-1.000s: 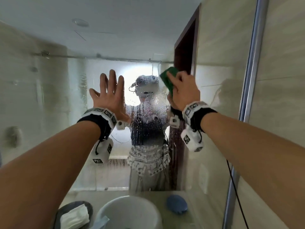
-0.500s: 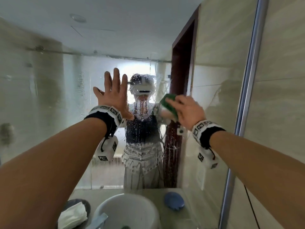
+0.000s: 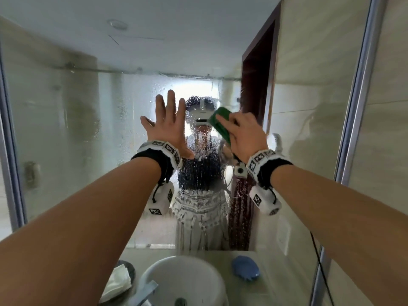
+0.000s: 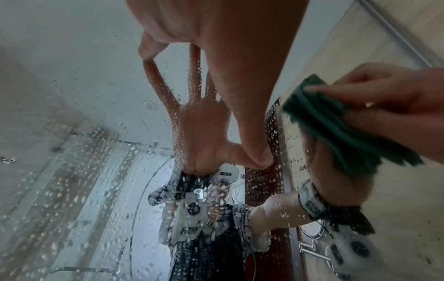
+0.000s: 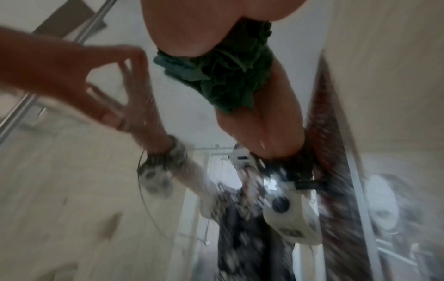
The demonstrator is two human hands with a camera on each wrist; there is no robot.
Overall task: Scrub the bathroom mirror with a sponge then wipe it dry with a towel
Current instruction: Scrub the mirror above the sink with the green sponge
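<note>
Lying nearest, on the desk at the bottom of the head view, a folded white towel (image 3: 120,283) is waiting on a dark dish beside the round white basin (image 3: 154,272), with a blue scrubber (image 3: 246,268) sitting apart to the right. Reaching beyond them, the left hand (image 3: 169,127) is bracing flat against the mirror (image 3: 72,129), its fingers (image 3: 171,104) straight and spread, holding nothing. Just beside it, the right hand (image 3: 245,135) is gripping the green sponge (image 3: 220,123), fingers curled over its back and pressing it onto the wet glass near the upper middle. Judging by how it is bunching in the right wrist view, the sponge (image 5: 228,76) is soft, light and easily crushed, so holding it across the back with the whole hand is suiting it better than pinching an edge. Being beaded with droplets and streaked with runs, the glass is probably slippery under the braced palm. Farther off, the reflection is blurring behind the water; the sponge's scrubbing face is staying hidden against the glass, motion is smearing the right wrist view, and the mirror's lower corners are being cut off by the forearms.
</note>
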